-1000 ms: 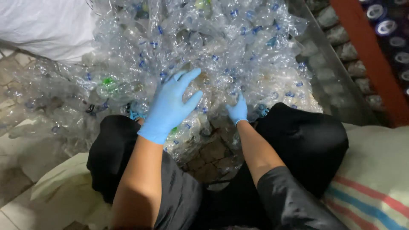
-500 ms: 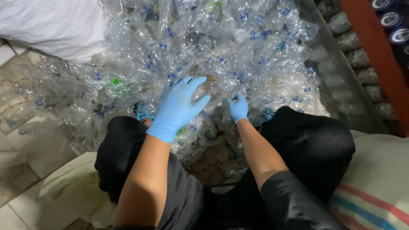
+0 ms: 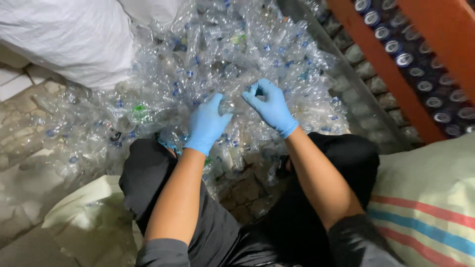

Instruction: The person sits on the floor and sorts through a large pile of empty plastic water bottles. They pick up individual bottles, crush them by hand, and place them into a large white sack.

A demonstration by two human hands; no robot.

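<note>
Both my hands wear blue gloves and meet over a big heap of crushed clear plastic bottles (image 3: 198, 59) with blue caps. My left hand (image 3: 207, 123) is closed around a clear bottle (image 3: 231, 105) lifted just above the heap. My right hand (image 3: 269, 106) pinches the top end of that same bottle, fingers curled at its neck. My knees in black trousers (image 3: 148, 178) frame the near edge of the heap.
A large white sack (image 3: 64, 39) lies at the upper left. A striped woven sack (image 3: 425, 207) sits at the right, another pale sack (image 3: 89, 222) at the lower left. An orange rack (image 3: 430, 29) with rows of cans (image 3: 420, 84) stands at the upper right. Stone paving (image 3: 20, 128) shows left.
My left hand, spread open over the heap before, has closed on a bottle. My right hand rose from the pile and came to the bottle's top.
</note>
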